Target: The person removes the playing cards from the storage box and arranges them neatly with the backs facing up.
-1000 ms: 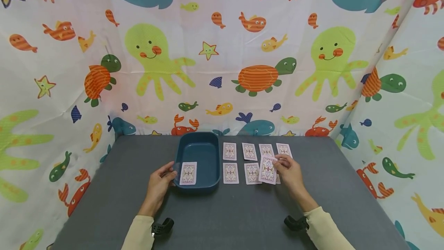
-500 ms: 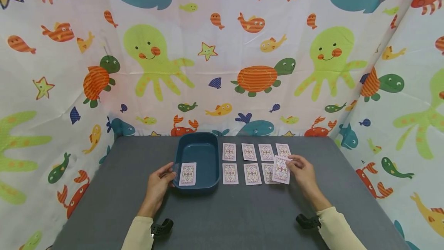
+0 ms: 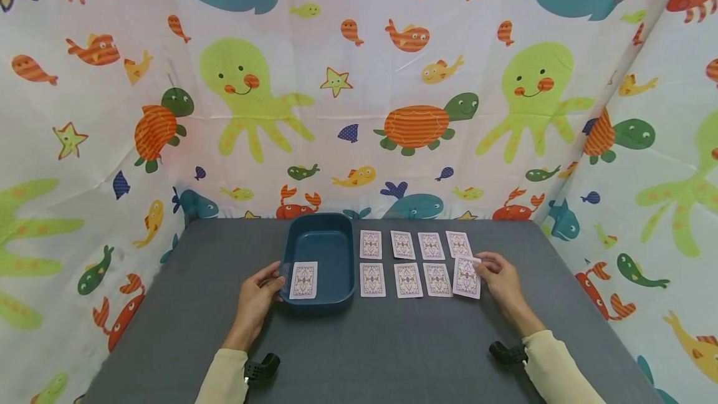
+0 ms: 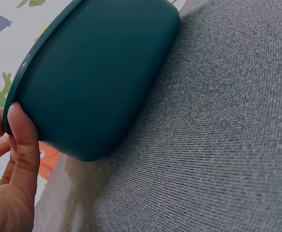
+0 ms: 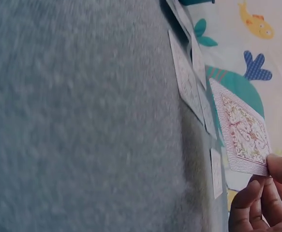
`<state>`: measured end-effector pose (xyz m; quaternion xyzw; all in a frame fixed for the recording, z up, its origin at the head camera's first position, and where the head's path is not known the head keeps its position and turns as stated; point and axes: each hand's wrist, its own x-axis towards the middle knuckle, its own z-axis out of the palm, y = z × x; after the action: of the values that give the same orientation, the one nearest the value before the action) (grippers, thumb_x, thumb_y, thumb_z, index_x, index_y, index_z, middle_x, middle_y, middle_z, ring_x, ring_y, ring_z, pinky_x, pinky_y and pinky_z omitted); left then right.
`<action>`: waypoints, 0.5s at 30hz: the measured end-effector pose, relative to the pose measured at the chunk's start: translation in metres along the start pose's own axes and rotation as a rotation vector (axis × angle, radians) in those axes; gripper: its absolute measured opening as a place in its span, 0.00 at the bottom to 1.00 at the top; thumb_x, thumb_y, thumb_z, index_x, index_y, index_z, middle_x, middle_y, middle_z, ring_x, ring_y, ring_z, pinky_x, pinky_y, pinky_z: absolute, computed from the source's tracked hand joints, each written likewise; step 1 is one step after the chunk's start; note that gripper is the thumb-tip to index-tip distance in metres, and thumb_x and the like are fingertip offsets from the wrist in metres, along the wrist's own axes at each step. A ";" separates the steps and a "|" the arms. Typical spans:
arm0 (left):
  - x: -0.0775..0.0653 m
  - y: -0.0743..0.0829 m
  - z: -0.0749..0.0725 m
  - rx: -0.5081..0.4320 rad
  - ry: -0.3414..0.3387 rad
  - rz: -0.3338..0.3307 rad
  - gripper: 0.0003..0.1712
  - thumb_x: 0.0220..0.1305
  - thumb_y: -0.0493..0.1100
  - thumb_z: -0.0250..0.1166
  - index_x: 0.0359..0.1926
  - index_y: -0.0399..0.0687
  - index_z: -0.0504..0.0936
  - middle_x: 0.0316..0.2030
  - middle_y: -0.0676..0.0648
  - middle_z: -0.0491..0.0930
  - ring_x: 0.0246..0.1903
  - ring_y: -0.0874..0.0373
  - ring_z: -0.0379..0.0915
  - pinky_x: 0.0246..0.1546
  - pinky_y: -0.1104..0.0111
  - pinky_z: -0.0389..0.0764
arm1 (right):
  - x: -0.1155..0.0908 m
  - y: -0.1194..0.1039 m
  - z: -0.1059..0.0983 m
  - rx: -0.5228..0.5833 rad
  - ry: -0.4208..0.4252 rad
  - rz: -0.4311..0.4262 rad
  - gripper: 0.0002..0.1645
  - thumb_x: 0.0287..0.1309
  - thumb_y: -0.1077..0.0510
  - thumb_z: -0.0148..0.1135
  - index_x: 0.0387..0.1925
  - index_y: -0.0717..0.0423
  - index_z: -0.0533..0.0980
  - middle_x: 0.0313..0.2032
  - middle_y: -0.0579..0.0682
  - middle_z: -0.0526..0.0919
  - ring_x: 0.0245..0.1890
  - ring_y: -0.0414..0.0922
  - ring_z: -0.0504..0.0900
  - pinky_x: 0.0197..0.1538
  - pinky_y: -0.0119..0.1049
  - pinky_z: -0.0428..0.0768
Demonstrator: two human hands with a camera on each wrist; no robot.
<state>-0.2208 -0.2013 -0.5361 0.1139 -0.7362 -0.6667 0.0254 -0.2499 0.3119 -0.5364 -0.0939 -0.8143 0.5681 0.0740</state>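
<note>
My left hand [image 3: 260,295] pinches the near left rim of a dark teal plastic tray [image 3: 336,267], thumb against the outer wall [image 4: 92,72]. One playing card [image 3: 303,280] lies back up inside, near that hand. Between thumb and fingers, my right hand [image 3: 501,279] holds another playing card [image 3: 467,277] by its right edge, patterned back up. In the right wrist view this card [image 5: 242,130] is tilted and raised above the grey cloth. It is at the right end of the nearer row of cards, just beside a playing card [image 3: 437,280] lying there.
Several more playing cards lie back up in two rows right of the tray, the farther row ending at a card [image 3: 459,244]. The grey table [image 3: 359,354] meets a sea-animal curtain [image 3: 348,142] at the back and sides. Black wrist straps [image 3: 262,367] show below both hands.
My right hand has carried its card rightward, from over the nearer row to its right end, uncovering the card beneath. The left hand and tray stay put.
</note>
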 end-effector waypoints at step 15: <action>-0.001 0.002 -0.003 -0.028 0.003 0.018 0.27 0.65 0.34 0.62 0.65 0.41 0.73 0.56 0.35 0.70 0.35 0.63 0.73 0.29 0.71 0.78 | 0.015 0.012 -0.003 -0.281 -0.018 -0.011 0.17 0.63 0.57 0.63 0.51 0.62 0.76 0.32 0.49 0.84 0.29 0.34 0.73 0.33 0.29 0.70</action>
<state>-0.2197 -0.2039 -0.5341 0.1077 -0.7277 -0.6765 0.0340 -0.2633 0.3223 -0.5470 -0.0937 -0.8869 0.4489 0.0560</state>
